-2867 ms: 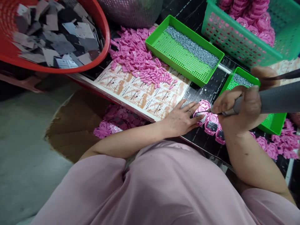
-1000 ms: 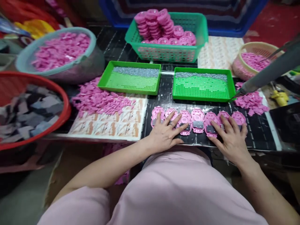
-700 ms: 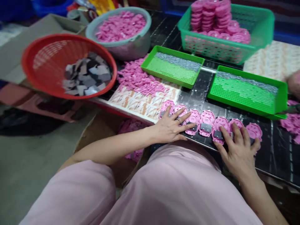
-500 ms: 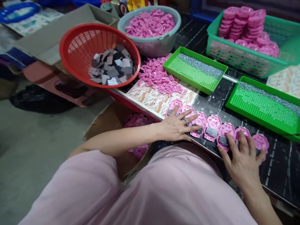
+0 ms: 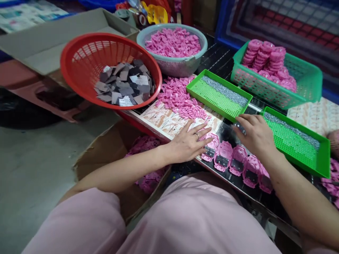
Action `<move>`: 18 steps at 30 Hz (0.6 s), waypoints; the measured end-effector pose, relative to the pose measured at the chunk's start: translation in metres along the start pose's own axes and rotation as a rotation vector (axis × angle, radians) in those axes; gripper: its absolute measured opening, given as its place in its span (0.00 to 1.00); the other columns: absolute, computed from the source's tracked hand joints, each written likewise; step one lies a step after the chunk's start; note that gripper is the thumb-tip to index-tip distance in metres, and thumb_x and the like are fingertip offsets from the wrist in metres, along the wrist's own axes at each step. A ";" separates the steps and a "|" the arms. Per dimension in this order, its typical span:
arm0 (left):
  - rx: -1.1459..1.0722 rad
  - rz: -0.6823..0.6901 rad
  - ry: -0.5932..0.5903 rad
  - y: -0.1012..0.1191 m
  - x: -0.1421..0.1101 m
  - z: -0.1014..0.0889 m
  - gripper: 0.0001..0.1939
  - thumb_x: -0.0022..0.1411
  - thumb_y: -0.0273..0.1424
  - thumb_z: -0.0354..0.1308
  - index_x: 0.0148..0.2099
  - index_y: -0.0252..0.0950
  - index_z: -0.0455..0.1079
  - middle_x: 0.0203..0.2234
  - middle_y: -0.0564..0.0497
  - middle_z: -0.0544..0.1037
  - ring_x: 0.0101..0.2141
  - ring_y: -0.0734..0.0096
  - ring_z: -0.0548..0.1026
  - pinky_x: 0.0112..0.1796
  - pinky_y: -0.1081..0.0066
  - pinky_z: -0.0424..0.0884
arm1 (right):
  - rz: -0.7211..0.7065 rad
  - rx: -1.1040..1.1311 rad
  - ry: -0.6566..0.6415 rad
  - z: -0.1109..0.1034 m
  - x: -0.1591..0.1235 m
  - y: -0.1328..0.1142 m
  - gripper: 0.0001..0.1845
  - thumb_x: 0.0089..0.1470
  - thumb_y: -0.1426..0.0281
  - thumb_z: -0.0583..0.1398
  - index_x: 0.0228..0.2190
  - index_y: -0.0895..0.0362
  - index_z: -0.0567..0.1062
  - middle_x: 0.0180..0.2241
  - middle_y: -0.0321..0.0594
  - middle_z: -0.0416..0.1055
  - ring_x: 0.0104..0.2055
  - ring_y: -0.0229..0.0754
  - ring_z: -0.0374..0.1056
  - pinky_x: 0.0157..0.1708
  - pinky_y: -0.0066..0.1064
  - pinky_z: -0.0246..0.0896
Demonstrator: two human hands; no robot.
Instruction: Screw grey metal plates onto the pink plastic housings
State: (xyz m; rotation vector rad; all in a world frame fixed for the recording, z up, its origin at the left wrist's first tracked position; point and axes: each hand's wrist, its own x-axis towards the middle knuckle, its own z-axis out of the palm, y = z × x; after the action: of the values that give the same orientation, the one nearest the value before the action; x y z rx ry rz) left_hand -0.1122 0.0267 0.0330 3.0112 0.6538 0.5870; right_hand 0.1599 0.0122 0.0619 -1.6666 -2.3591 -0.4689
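A row of several pink plastic housings (image 5: 233, 164) lies along the front edge of the black table (image 5: 233, 132). My left hand (image 5: 188, 141) rests flat and open on the left end of the row, fingers spread, a ring on one finger. My right hand (image 5: 254, 135) hovers just behind the row with fingers curved down, close to the near corner of the left green tray (image 5: 212, 97); nothing shows in it.
A second green tray (image 5: 296, 144) with small metal parts sits at the right. A red basket (image 5: 79, 67) holds grey squares, a grey bowl (image 5: 174, 63) and a loose pile (image 5: 180, 98) hold pink pieces, a green basket (image 5: 302, 81) holds stacked pink discs. A cardboard box (image 5: 111, 151) stands below the table edge.
My right hand has lifted off the right end of the row and moved back and left toward the green tray. My left hand stays on the row. The view has swung left.
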 end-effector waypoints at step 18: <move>-0.005 -0.141 0.133 -0.094 -0.005 0.004 0.14 0.68 0.32 0.51 0.50 0.32 0.74 0.49 0.43 0.77 0.53 0.61 0.72 0.53 0.56 0.68 | -0.013 -0.194 -0.186 0.017 0.008 0.038 0.21 0.62 0.58 0.53 0.26 0.59 0.75 0.26 0.41 0.71 0.31 0.41 0.67 0.24 0.30 0.45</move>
State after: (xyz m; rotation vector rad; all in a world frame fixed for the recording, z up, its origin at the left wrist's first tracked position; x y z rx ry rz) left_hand -0.1529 0.1109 0.0198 2.9087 0.8600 0.7842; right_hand 0.1929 0.0376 0.0547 -1.8528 -2.5281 -0.5857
